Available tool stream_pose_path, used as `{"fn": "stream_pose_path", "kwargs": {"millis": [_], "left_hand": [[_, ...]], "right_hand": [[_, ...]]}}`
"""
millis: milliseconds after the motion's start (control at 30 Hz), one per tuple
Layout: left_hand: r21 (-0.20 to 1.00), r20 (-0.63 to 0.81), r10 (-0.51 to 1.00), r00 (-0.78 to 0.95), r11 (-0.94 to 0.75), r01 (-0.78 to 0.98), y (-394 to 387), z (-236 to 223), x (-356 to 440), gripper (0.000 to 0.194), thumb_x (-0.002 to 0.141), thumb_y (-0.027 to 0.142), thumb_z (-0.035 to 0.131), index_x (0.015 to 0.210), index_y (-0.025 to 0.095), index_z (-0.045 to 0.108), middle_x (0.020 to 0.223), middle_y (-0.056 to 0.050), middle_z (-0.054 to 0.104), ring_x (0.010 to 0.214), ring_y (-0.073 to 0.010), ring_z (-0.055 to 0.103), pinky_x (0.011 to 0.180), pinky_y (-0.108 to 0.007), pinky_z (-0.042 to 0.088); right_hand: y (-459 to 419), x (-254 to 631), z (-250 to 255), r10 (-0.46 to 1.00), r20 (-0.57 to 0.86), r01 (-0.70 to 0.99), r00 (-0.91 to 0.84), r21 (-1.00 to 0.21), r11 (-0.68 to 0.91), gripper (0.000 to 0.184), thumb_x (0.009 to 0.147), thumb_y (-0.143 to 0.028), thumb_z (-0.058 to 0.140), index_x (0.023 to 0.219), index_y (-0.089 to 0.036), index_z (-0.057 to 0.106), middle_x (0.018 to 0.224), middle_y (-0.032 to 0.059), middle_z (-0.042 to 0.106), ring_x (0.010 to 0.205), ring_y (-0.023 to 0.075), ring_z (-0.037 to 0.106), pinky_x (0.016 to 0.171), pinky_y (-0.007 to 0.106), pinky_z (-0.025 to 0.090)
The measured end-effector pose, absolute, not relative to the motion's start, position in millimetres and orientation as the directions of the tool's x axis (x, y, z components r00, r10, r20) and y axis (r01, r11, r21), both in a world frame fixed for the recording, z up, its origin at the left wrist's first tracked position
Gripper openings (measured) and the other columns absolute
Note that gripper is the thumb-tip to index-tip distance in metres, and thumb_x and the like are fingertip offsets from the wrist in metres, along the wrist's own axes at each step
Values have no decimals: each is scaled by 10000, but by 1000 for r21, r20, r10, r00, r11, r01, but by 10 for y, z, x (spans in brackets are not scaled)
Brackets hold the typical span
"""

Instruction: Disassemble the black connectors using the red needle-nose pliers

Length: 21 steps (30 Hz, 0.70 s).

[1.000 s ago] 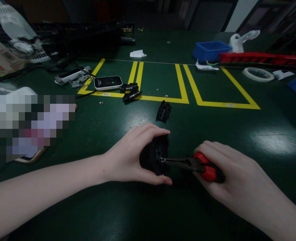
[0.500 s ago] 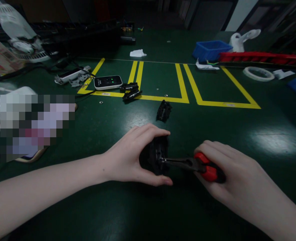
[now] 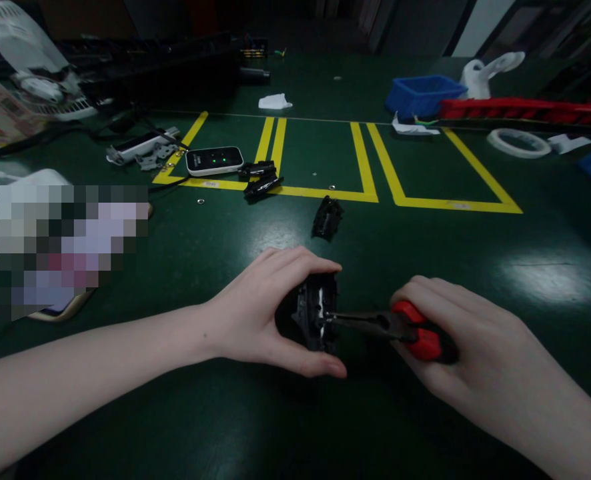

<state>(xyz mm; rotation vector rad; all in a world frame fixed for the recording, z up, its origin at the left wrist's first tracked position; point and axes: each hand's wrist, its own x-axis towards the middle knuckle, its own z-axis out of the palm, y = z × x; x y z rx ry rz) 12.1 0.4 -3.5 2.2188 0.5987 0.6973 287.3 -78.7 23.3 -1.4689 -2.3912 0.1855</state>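
Between the thumb and fingers of my left hand (image 3: 265, 317) is a black plastic part (image 3: 325, 293), gripped at its two ends. Its inner side faces right and catches a streak of light. My right hand (image 3: 455, 347) is closed around the red handles of long-nose pliers (image 3: 375, 323). The tips of the pliers touch the middle of the plastic part, at a small shiny spot too small to make out. Just beyond my left fingers, a similar black plastic piece (image 3: 327, 218) lies on the green table (image 3: 215, 407).
Farther off are two black pieces (image 3: 263, 185) beside a white-edged device (image 3: 214, 161) with green lights. A blurred-out phone (image 3: 70, 307) lies at left. A blue bin (image 3: 423, 97), a red strip (image 3: 530, 111) and a tape roll (image 3: 519, 143) are at back right.
The black plastic part has turned slightly, so more of its inner face shows, with a brighter streak. The pliers and my right hand have shifted a little to the right.
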Motion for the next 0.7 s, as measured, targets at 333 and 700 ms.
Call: {"fn": "stream_pose_path", "kwargs": {"millis": [333, 700], "left_hand": [[744, 336, 587, 737, -645, 175, -5, -36, 123, 749, 829, 682, 830, 1364, 186, 662, 1222, -109, 780, 1101, -320, 714, 986, -446, 534], [693, 363, 560, 745, -696, 185, -1, -64, 119, 799, 786, 687, 858, 1388, 201, 655, 1246, -121, 784, 1127, -340, 723, 972, -458, 546]], "right_hand": [[-810, 2904, 216, 877, 192, 840, -441, -254, 479, 145, 832, -191, 598, 875, -288, 499, 823, 33, 645, 678, 235, 635, 523, 350, 480], [-849, 2872, 214, 846, 232, 837, -479, -169, 521, 181, 806, -182, 575, 910, -291, 474, 816, 39, 625, 652, 233, 608, 523, 354, 463]]}}
